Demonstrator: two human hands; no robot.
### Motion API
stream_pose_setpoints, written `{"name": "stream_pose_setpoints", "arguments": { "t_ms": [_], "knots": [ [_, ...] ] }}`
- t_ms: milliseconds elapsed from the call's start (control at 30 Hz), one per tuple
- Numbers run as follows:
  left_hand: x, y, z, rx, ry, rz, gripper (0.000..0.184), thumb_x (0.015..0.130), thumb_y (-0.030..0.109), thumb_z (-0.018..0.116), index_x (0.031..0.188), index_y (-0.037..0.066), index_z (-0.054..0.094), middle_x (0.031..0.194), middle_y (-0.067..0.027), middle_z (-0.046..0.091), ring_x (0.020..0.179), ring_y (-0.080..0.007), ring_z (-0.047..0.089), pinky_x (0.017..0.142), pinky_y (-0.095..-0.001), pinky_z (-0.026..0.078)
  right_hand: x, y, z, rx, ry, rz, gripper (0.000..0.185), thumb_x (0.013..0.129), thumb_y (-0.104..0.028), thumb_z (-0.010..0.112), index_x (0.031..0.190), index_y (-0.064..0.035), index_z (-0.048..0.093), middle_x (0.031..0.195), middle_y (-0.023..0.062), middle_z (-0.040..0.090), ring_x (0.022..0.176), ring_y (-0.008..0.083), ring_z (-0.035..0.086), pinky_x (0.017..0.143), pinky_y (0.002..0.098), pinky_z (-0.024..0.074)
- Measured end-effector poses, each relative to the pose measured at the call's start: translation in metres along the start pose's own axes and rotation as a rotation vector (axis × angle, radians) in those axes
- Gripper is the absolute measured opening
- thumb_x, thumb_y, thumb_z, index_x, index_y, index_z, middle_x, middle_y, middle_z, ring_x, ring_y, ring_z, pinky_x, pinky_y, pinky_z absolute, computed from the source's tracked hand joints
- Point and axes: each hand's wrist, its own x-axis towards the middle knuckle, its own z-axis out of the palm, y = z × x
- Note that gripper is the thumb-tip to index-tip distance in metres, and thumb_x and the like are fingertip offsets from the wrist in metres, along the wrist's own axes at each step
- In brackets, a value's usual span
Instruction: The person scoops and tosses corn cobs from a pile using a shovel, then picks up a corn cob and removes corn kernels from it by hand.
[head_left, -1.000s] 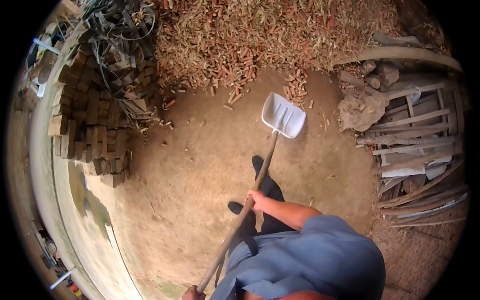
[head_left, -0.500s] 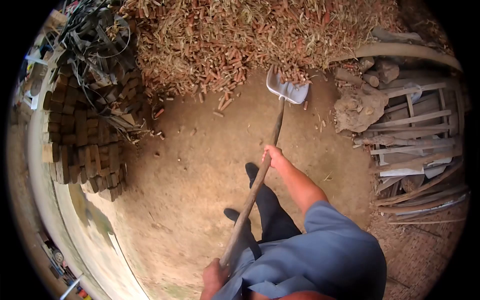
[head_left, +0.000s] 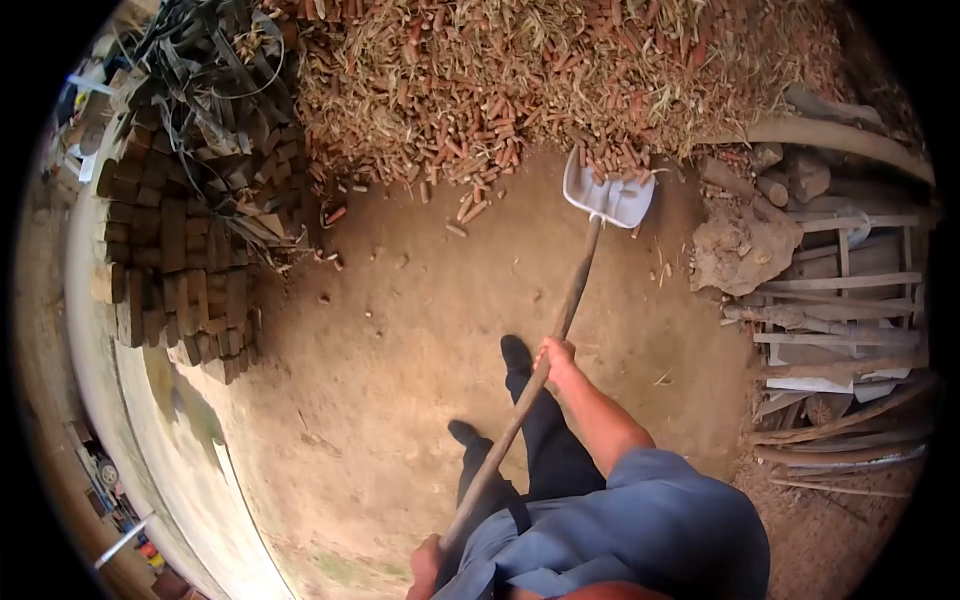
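Note:
A long wooden-handled shovel (head_left: pixel 574 290) with a wide pale scoop (head_left: pixel 628 205) reaches diagonally from my body toward the pile of corn cobs (head_left: pixel 480 120). My right hand (head_left: pixel 556 358) is closed around the middle of the handle. Near the bottom of the view, my left hand (head_left: pixel 425 562) grips the handle close to its rear end, with part of that hand cut off from clear sight. Several reddish cobs lie on the far part of the scoop, whose front edge is hidden by cobs at the pile's foot.
Stacked bricks (head_left: pixel 175 260) stand at the left, with dark tangled straps (head_left: pixel 200 80) on top. To the right are a large rough rock (head_left: pixel 745 250) and a heap of wooden poles and slats (head_left: pixel 840 330). Loose cobs (head_left: pixel 472 210) dot the dirt floor (head_left: pixel 380 360).
The view has shifted, so the pile, rock and scoop appear lower and farther right. My right hand is now farther from the scoop, and more of the scoop's inside shows.

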Motion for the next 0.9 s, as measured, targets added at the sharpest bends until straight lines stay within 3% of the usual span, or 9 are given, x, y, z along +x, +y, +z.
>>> {"name": "stream_pose_setpoints", "arguments": {
  "t_ms": [100,200,467,667,833,900],
  "knots": [
    [0.003,0.013,0.01,-0.043,0.072,0.029,0.029,0.084,0.034,0.068,0.104,0.015,0.064,0.094,-0.0164,0.07,0.088,-0.0411,0.068,0.074,-0.0521,0.053,0.05,0.001,-0.019,0.099,-0.091,0.103,0.009,0.08,-0.007,0.061,0.079,-0.0066,0.052,0.061,0.0081,0.05,0.048,0.0257,0.054,0.044,0.0472,0.0496],
    [0.014,-0.002,0.02,-0.005,0.061,0.066,0.027,0.085,0.034,0.067,0.105,0.015,0.064,0.095,-0.0149,0.071,0.088,-0.0404,0.068,0.074,-0.0523,0.053,0.017,0.009,-0.01,0.055,-0.026,-0.028,0.01,0.08,-0.008,0.062,0.079,-0.0086,0.052,0.061,0.0068,0.05,0.049,0.0252,0.054,0.046,0.0468,0.0503],
    [0.026,-0.035,0.075,-0.11,0.102,0.123,0.031,0.082,0.034,0.07,0.106,0.015,0.063,0.097,-0.0154,0.069,0.086,-0.0395,0.068,0.071,-0.0513,0.053,0.029,0.047,-0.034,0.049,-0.05,-0.052,0.011,0.081,-0.007,0.062,0.079,-0.0082,0.051,0.064,0.007,0.051,0.051,0.0242,0.055,0.048,0.0457,0.0503],
    [0.013,-0.125,0.133,-0.184,0.143,0.129,0.031,0.08,0.036,0.073,0.099,0.015,0.061,0.092,-0.0135,0.067,0.083,-0.0388,0.067,0.07,-0.0516,0.052,-0.026,0.122,-0.036,0.05,-0.113,-0.043,0.011,0.082,-0.006,0.061,0.081,-0.0085,0.05,0.066,0.0069,0.051,0.051,0.0233,0.054,0.048,0.0444,0.0505],
    [-0.02,-0.195,0.159,-0.189,0.189,0.045,0.022,0.074,0.019,0.07,0.094,0.015,0.06,0.088,-0.0142,0.065,0.079,-0.04,0.066,0.069,-0.0523,0.051,-0.067,0.193,-0.015,-0.001,-0.184,-0.011,0.014,0.08,-0.006,0.062,0.084,-0.0089,0.049,0.067,0.0076,0.051,0.053,0.0232,0.054,0.049,0.0445,0.0502],
    [-0.045,-0.221,0.164,-0.234,0.239,0.047,0.022,0.074,0.018,0.07,0.094,0.014,0.06,0.087,-0.0146,0.065,0.079,-0.0404,0.065,0.069,-0.0526,0.051,-0.09,0.225,-0.007,-0.054,-0.227,0.003,0.016,0.079,-0.006,0.064,0.084,-0.009,0.048,0.067,0.008,0.051,0.055,0.0242,0.055,0.051,0.0453,0.0503]
  ]
}}
